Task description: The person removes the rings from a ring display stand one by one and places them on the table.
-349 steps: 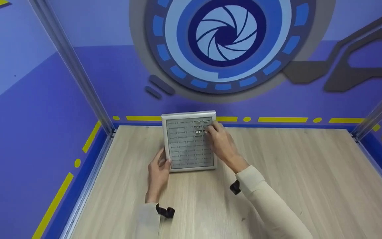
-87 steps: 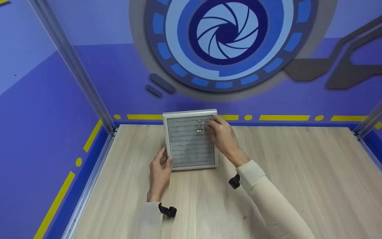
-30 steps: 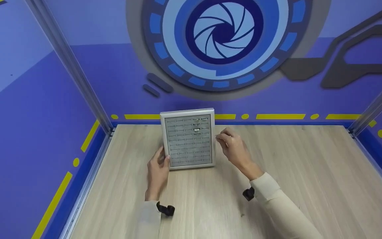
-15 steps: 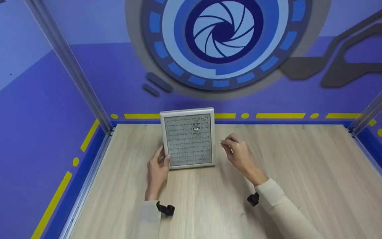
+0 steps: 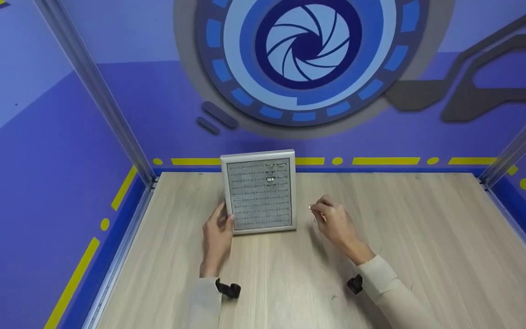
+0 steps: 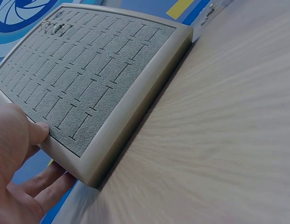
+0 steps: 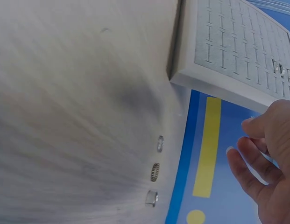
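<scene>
A white-framed ring display tray (image 5: pixel 256 194) with grey slotted foam stands tilted up near the back wall. Several silvery rings (image 5: pixel 270 179) sit in its upper right slots. My left hand (image 5: pixel 217 235) grips the tray's lower left edge; in the left wrist view its thumb (image 6: pixel 38 133) lies on the front and the other fingers go behind. To the tray's right, my right hand (image 5: pixel 336 224) pinches a small shiny ring (image 5: pixel 311 207) at its fingertips, above the table and apart from the tray. The fingers mostly hide that ring in the right wrist view.
Three loose rings lie in a row on the table in the right wrist view: a silver one (image 7: pixel 160 143), a dark patterned one (image 7: pixel 155 172) and a wide silver one (image 7: pixel 152 198). Blue panels (image 5: pixel 153 109) bound the wooden table (image 5: pixel 427 219) at the back and sides.
My right hand has left the tray's upper right slots and moved down and right with a ring between its fingertips. The left hand and tray stay nearly in place.
</scene>
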Available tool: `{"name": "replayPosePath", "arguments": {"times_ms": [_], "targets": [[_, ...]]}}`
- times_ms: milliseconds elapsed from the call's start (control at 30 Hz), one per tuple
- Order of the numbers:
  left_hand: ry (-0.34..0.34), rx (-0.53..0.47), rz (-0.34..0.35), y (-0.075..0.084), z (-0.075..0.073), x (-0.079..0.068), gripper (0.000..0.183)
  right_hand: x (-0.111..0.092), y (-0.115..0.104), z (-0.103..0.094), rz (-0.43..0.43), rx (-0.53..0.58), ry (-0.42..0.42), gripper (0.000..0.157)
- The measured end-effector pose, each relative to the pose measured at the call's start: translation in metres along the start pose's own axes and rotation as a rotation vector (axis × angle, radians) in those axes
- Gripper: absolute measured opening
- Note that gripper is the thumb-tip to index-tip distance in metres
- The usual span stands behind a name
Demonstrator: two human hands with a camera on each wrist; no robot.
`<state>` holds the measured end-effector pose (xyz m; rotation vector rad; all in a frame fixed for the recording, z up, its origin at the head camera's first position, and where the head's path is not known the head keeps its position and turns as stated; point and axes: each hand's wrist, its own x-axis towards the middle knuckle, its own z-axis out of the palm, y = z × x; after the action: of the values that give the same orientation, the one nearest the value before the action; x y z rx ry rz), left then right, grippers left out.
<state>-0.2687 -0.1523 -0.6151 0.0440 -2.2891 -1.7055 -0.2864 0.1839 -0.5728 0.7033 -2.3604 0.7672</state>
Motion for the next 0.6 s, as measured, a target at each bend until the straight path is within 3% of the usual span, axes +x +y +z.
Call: {"name": "replayPosePath", "arguments": {"times_ms": [333,600], "targets": [[0.007,-0.005,0.001,0.000,0.000,0.000,0.056,-0.023,0.007,0.005,0.053,-0.015,-0.054,0.011],[0.011,-0.011,0.020,-0.001,0.001,0.000,0.056,-0.033,0.016,0.008,0.013,-0.071,-0.064,0.012]]}}
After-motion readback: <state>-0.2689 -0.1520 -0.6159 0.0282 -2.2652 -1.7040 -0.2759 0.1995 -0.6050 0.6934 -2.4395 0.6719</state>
